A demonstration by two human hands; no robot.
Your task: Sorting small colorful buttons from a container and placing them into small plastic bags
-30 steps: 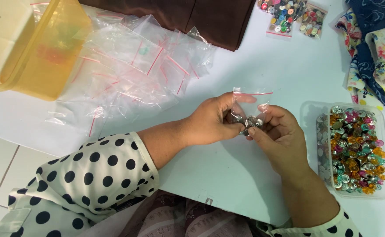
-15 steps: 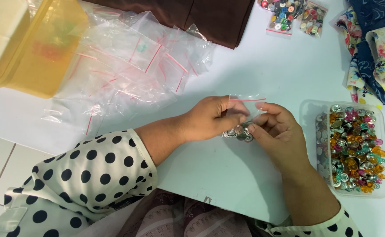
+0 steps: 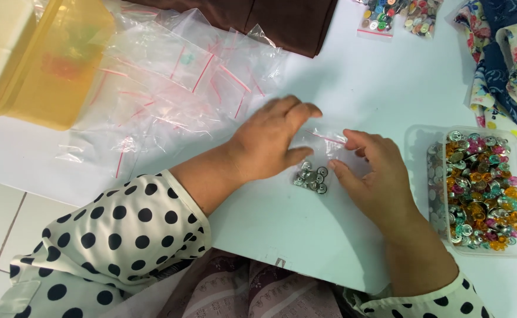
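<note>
- Left hand (image 3: pixel 270 141) flat, fingers spread, resting on the small clear bag (image 3: pixel 329 147); right hand (image 3: pixel 376 176) loosely open at bag's other edge.
- Bag's outline hard to see, partly under hands.
- Silver buttons (image 3: pixel 311 176) clustered inside, on white tabletop (image 3: pixel 358 88).
- Clear tray (image 3: pixel 482 188) w/ coloured buttons, right; part cut off.

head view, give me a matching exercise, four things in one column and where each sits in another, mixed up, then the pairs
Things:
1. yellow tub
2. clear tray of coloured buttons
3. small bag of silver buttons
4. brown cloth

Places:
a. between the left hand and right hand
b. top left corner
c. top edge, middle
d. far right, beside the right hand

Pairs: 1-b, 2-d, 3-a, 4-c
</note>
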